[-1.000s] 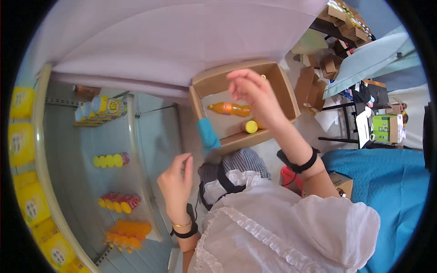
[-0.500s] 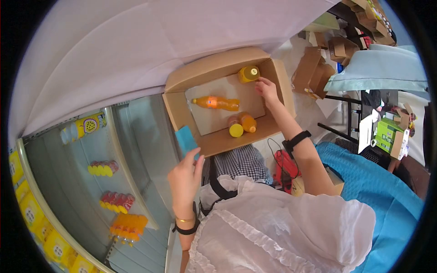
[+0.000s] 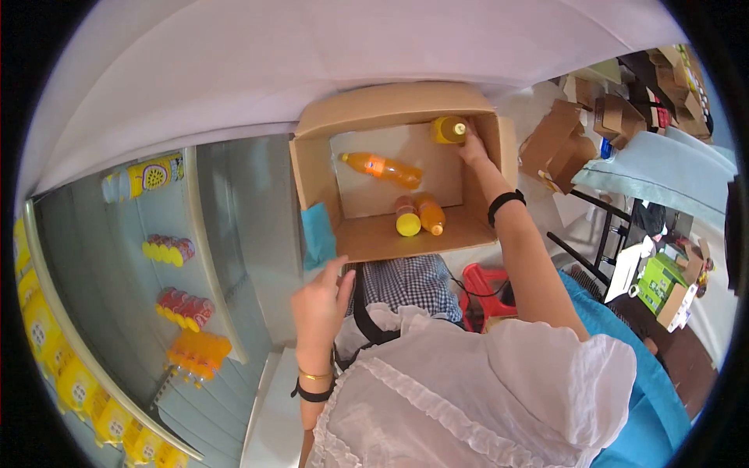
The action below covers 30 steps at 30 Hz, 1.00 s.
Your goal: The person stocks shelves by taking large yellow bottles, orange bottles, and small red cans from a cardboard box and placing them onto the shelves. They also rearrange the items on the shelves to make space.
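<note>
A cardboard box (image 3: pixel 398 109) lies open before me. My right hand (image 3: pixel 473 148) reaches into its far right corner, against the right side of a yellow bottle (image 3: pixel 446 130) standing there. Its fingers are partly hidden, so a grip cannot be confirmed. An orange soda bottle (image 3: pixel 384 169) lies on its side in the box. Nearer the front wall are another orange bottle (image 3: pixel 430 213) and a reddish container with a yellow lid (image 3: pixel 407 223). My left hand (image 3: pixel 320 300) is empty, index finger and thumb apart, just below a blue piece (image 3: pixel 317 234) on the box's left front corner.
On the left, a refrigerated case (image 3: pixel 234 257) has shelves with orange bottles (image 3: pixel 199 355), red cans with yellow ends (image 3: pixel 183 309) and yellow packs (image 3: pixel 78 382). A red stool (image 3: pixel 488 292) is below the box. Cardboard boxes (image 3: pixel 558 148) and a folding frame (image 3: pixel 601 222) stand right.
My right hand has reached farther into the corner, to the side of the yellow bottle. My left hand stays near the box's front left corner. The view has shifted slightly.
</note>
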Each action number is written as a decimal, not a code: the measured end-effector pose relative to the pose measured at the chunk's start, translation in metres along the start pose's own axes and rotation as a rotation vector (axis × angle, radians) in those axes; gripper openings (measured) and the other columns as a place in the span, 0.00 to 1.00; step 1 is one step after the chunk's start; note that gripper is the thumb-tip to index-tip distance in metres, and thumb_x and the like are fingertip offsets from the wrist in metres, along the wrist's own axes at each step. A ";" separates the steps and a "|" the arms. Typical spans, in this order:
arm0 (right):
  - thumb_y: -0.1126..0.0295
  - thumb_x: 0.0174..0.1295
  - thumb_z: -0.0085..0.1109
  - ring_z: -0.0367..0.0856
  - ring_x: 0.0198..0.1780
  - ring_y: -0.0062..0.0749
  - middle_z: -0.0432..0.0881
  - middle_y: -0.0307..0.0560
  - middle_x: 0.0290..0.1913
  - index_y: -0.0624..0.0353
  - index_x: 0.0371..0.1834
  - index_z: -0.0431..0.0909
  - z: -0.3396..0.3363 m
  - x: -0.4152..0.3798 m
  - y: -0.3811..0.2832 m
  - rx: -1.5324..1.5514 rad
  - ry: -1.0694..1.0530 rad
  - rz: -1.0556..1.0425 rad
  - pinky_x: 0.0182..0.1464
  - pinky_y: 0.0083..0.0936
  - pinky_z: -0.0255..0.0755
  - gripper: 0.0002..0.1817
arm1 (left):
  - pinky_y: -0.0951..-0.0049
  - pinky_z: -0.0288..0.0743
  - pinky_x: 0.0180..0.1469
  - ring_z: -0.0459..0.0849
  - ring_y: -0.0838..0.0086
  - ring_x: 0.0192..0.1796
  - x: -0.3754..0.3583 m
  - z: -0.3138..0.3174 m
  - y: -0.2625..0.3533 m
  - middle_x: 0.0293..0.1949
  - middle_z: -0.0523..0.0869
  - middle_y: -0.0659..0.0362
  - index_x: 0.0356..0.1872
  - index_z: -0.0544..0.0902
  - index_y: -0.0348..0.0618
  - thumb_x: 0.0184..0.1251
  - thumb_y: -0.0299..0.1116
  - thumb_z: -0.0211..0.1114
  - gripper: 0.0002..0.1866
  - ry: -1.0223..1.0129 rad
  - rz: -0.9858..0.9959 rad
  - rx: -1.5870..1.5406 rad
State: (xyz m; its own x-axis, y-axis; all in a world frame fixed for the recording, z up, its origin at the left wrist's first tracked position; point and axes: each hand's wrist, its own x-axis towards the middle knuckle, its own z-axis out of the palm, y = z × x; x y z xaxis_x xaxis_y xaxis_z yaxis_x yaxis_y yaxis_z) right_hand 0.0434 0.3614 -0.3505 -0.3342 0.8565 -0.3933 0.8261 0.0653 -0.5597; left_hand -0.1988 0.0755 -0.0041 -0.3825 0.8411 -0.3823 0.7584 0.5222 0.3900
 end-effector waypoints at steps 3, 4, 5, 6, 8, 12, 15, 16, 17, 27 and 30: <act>0.76 0.48 0.65 0.55 0.72 0.51 0.51 0.59 0.73 0.54 0.73 0.47 0.009 0.007 0.019 -0.042 -0.084 -0.078 0.70 0.35 0.59 0.48 | 0.66 0.75 0.29 0.85 0.62 0.30 -0.004 0.004 0.002 0.30 0.85 0.55 0.46 0.80 0.48 0.60 0.35 0.65 0.13 -0.010 -0.029 -0.008; 0.76 0.48 0.65 0.55 0.72 0.51 0.51 0.59 0.73 0.54 0.73 0.47 0.012 0.008 0.028 -0.043 -0.096 -0.088 0.70 0.35 0.59 0.48 | 0.67 0.75 0.29 0.85 0.62 0.30 -0.004 0.005 0.003 0.30 0.85 0.56 0.46 0.80 0.47 0.60 0.35 0.65 0.14 -0.010 -0.039 -0.012; 0.76 0.48 0.66 0.55 0.72 0.53 0.51 0.60 0.73 0.54 0.72 0.48 0.014 0.010 0.033 -0.052 -0.074 -0.120 0.70 0.35 0.59 0.48 | 0.67 0.75 0.29 0.85 0.62 0.30 -0.005 0.006 0.004 0.30 0.85 0.56 0.46 0.80 0.47 0.60 0.35 0.65 0.14 -0.003 -0.056 -0.014; 0.75 0.47 0.67 0.56 0.71 0.54 0.52 0.62 0.72 0.55 0.72 0.49 0.018 0.014 0.034 -0.060 -0.053 -0.159 0.70 0.35 0.59 0.48 | 0.67 0.75 0.29 0.85 0.63 0.29 -0.005 0.007 0.004 0.30 0.85 0.56 0.47 0.79 0.47 0.60 0.35 0.66 0.15 -0.017 -0.057 -0.008; 0.74 0.46 0.70 0.59 0.69 0.56 0.57 0.63 0.69 0.56 0.70 0.53 0.011 0.003 0.012 -0.128 -0.003 -0.229 0.69 0.37 0.60 0.46 | 0.67 0.76 0.29 0.84 0.63 0.29 -0.007 0.008 0.002 0.30 0.85 0.56 0.48 0.79 0.47 0.60 0.36 0.66 0.15 -0.014 -0.083 0.001; 0.73 0.44 0.73 0.65 0.66 0.52 0.67 0.58 0.63 0.57 0.65 0.58 0.015 0.006 0.008 -0.061 -0.091 -0.134 0.67 0.38 0.61 0.43 | 0.67 0.76 0.28 0.84 0.63 0.27 -0.009 0.013 0.000 0.28 0.84 0.57 0.50 0.78 0.47 0.60 0.38 0.65 0.17 0.037 -0.054 0.011; 0.75 0.38 0.76 0.62 0.68 0.49 0.62 0.52 0.68 0.44 0.68 0.58 0.007 -0.012 -0.020 -0.173 -0.072 -0.262 0.69 0.38 0.59 0.50 | 0.66 0.76 0.28 0.83 0.62 0.27 -0.011 0.019 -0.001 0.30 0.83 0.57 0.52 0.77 0.46 0.61 0.39 0.63 0.19 0.027 -0.032 -0.049; 0.76 0.36 0.76 0.61 0.68 0.48 0.61 0.51 0.68 0.42 0.68 0.58 0.008 -0.015 -0.027 -0.193 -0.063 -0.238 0.69 0.39 0.59 0.51 | 0.66 0.76 0.28 0.83 0.62 0.27 -0.013 0.020 -0.001 0.30 0.83 0.57 0.52 0.77 0.46 0.61 0.39 0.63 0.19 0.048 -0.065 -0.044; 0.76 0.36 0.76 0.61 0.68 0.48 0.61 0.51 0.68 0.42 0.68 0.58 0.015 -0.016 -0.026 -0.188 -0.078 -0.269 0.69 0.39 0.59 0.51 | 0.65 0.76 0.30 0.83 0.61 0.30 -0.015 0.021 0.000 0.33 0.84 0.55 0.54 0.76 0.47 0.62 0.40 0.62 0.19 -0.015 -0.092 -0.058; 0.63 0.41 0.75 0.68 0.57 0.58 0.68 0.60 0.55 0.51 0.66 0.63 0.042 -0.036 -0.027 -0.011 0.252 -0.098 0.61 0.44 0.64 0.44 | 0.63 0.76 0.30 0.83 0.60 0.30 -0.036 0.028 -0.007 0.31 0.82 0.55 0.57 0.74 0.49 0.62 0.41 0.62 0.22 -0.017 -0.095 -0.092; 0.65 0.41 0.76 0.68 0.58 0.55 0.68 0.59 0.55 0.54 0.66 0.63 0.019 -0.066 -0.037 0.095 0.261 -0.103 0.62 0.42 0.64 0.45 | 0.62 0.76 0.32 0.83 0.58 0.32 -0.036 0.029 -0.013 0.32 0.82 0.55 0.55 0.75 0.48 0.62 0.40 0.62 0.20 -0.033 -0.082 -0.114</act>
State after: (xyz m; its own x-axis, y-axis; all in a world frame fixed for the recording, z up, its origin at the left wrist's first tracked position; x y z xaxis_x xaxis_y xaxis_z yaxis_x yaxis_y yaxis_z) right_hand 0.0269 0.2928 -0.3177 -0.2758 0.9515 -0.1365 0.7438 0.1213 -0.6573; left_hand -0.1795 0.0346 -0.0197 -0.4217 0.7909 -0.4434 0.6596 0.6031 0.4484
